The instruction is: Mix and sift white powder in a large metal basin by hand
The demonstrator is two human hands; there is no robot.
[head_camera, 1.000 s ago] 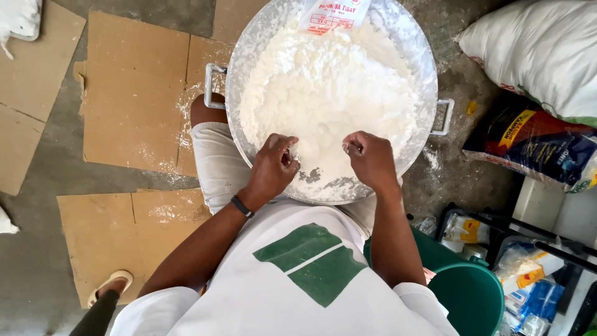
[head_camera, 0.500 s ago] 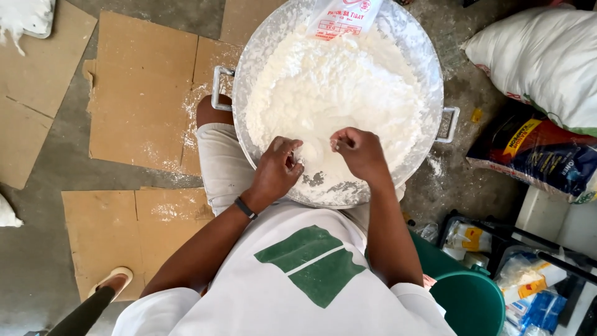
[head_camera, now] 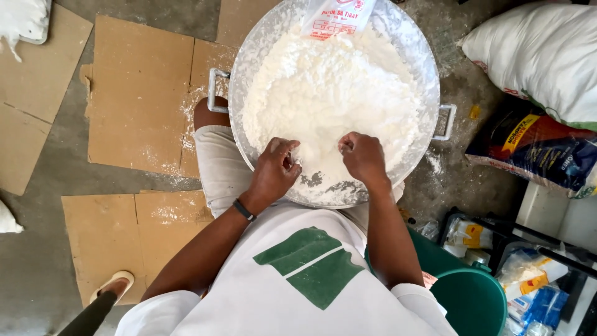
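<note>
The heap of white, clumpy flour-like powder (head_camera: 329,93) fills a wide, round, shiny metal basin with 2 side handles (head_camera: 249,81), which rests on the floor against the seated person's knees. The left hand (head_camera: 273,171) and right hand (head_camera: 362,155) sit apart at the near edge of the heap, each curled closed on a pinch of powder. Judged step: rubbing and breaking lumps by hand. The next move calls for reaching into untouched powder farther in. A white printed plastic bag (head_camera: 339,15) lies at the basin's far rim; brown cardboard sheets (head_camera: 140,93) cover the floor, a green plastic bucket (head_camera: 466,298) nearby.

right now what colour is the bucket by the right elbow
Green bucket, best seen in the head view.
</note>
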